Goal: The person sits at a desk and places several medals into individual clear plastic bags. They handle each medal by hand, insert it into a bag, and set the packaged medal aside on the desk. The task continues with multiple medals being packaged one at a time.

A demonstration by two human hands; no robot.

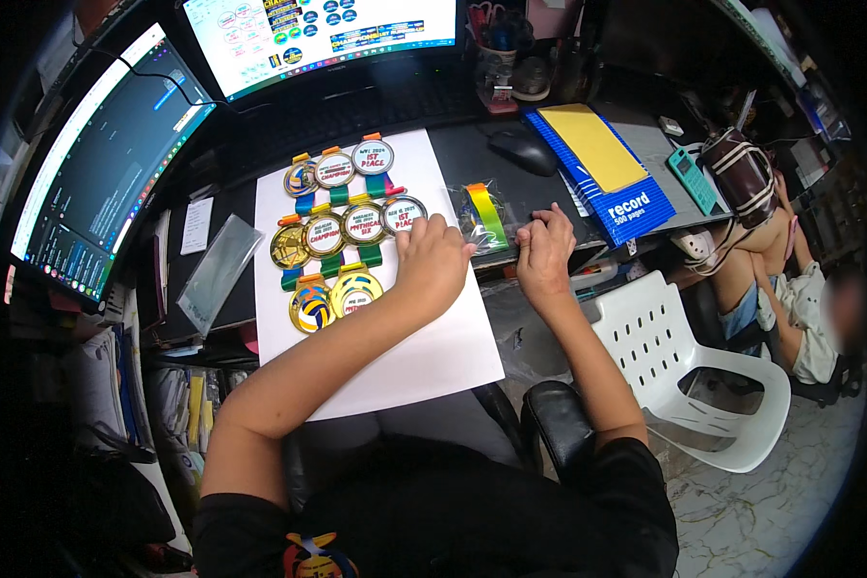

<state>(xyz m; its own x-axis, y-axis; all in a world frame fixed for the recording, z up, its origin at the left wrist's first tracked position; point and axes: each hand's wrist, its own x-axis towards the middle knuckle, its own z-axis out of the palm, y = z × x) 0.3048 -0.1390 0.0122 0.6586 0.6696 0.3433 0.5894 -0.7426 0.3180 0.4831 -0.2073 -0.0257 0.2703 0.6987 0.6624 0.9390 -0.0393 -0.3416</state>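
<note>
My left hand (433,267) reaches over a white sheet (412,368), its bent fingertips at the lower edge of a round silver medal (404,214). Whether they grip it is hidden. Several gold medals lie in rows on the sheet with coloured ribbons, among them one with red lettering (324,235) and a volleyball-patterned medal (312,305). My left forearm partly covers a yellow-and-blue medal (354,285). Just right of the sheet is a clear plastic bag (485,217) with a yellow-green ribbon inside. Beside it my right hand (547,253) rests loosely curled at the desk edge, with nothing visible in it.
Two lit monitors (332,36) stand behind a dark keyboard (347,115). To the right are a black mouse (524,150), a blue record book (632,213) under a yellow envelope (592,144), and a teal calculator (690,179). A white plastic chair (643,325) and a seated person (773,303) are beyond.
</note>
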